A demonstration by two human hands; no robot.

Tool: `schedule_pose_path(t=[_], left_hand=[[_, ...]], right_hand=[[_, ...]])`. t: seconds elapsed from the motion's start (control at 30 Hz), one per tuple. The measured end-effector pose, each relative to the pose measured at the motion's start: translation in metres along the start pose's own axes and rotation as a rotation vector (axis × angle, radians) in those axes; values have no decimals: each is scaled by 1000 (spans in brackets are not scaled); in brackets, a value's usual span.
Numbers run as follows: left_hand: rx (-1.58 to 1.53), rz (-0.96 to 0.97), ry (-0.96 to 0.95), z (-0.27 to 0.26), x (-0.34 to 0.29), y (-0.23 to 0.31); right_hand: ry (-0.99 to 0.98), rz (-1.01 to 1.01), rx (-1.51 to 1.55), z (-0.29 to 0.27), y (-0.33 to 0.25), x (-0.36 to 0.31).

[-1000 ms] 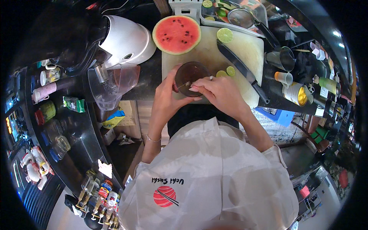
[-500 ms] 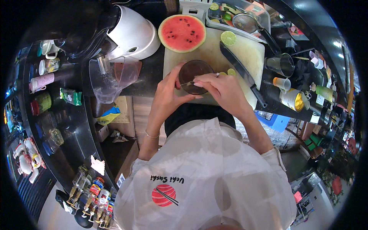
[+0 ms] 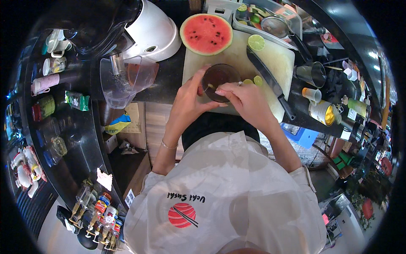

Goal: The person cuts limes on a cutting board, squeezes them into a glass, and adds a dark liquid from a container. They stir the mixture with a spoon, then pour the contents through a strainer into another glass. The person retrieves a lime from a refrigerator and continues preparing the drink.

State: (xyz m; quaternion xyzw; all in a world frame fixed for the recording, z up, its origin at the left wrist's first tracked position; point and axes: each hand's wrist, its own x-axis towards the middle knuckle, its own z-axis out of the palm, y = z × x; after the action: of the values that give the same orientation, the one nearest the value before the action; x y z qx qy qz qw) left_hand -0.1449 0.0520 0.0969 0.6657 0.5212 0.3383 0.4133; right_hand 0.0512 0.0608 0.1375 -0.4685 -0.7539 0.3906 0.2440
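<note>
Left hand (image 3: 189, 94) cups bowl (image 3: 220, 74) | right hand (image 3: 249, 100) over it | grip unchanged

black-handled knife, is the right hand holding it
No, the black-handled knife lies across the edge of the pale cutting board, while the right hand is at the dark round container.

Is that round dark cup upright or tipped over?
Upright, or close to it: the dark cup shows its open mouth to the camera above, with the left hand at its side.
</note>
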Motion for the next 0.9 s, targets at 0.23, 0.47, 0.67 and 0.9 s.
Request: schedule_pose_path(t=[0.23, 0.47, 0.67, 0.9], left_hand=[[11, 16, -14, 1, -2, -3], [1, 17, 0, 2, -2, 0], [37, -7, -17, 1, -3, -2], [15, -10, -4, 3, -3, 2]], right_hand=[[-149, 82, 90, 2, 0, 3], [35, 34, 33, -6, -6, -1], [-134, 83, 51, -3, -8, -1], [89, 69, 5, -7, -7, 2]])
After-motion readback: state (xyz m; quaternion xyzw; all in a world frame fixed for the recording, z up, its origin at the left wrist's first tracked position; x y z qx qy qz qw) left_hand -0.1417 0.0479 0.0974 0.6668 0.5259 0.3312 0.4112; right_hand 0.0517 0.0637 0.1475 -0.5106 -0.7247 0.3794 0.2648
